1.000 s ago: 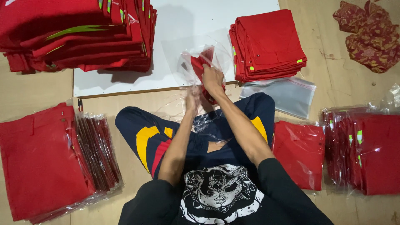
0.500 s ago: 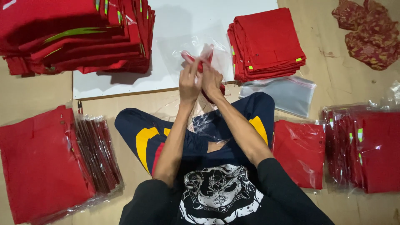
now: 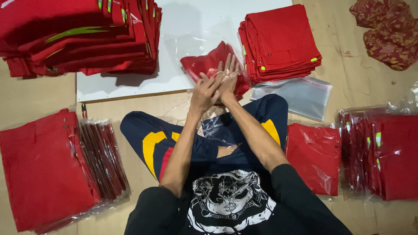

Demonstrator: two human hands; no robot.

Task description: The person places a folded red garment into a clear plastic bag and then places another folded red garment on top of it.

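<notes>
I sit on the floor with both arms stretched forward. A folded red garment (image 3: 202, 65) lies half inside a clear plastic bag (image 3: 187, 45) on a white board (image 3: 183, 17). My right hand (image 3: 228, 76) presses flat on the bagged garment, fingers spread. My left hand (image 3: 203, 93) sits just beside and partly over it, fingers curled on the bag's near edge. More crinkled clear plastic (image 3: 217, 126) lies on my lap below the hands.
A stack of folded red garments (image 3: 281, 41) and flat clear bags (image 3: 296, 93) lie to the right. A big red pile (image 3: 74, 35) is far left. Bagged red garments lie at left (image 3: 43, 169) and right (image 3: 313, 156), (image 3: 383, 152). Patterned cloth (image 3: 387, 30) sits top right.
The hands held the bag with the red garment raised; now they have lowered it onto the white board, and the right hand has flattened on it.
</notes>
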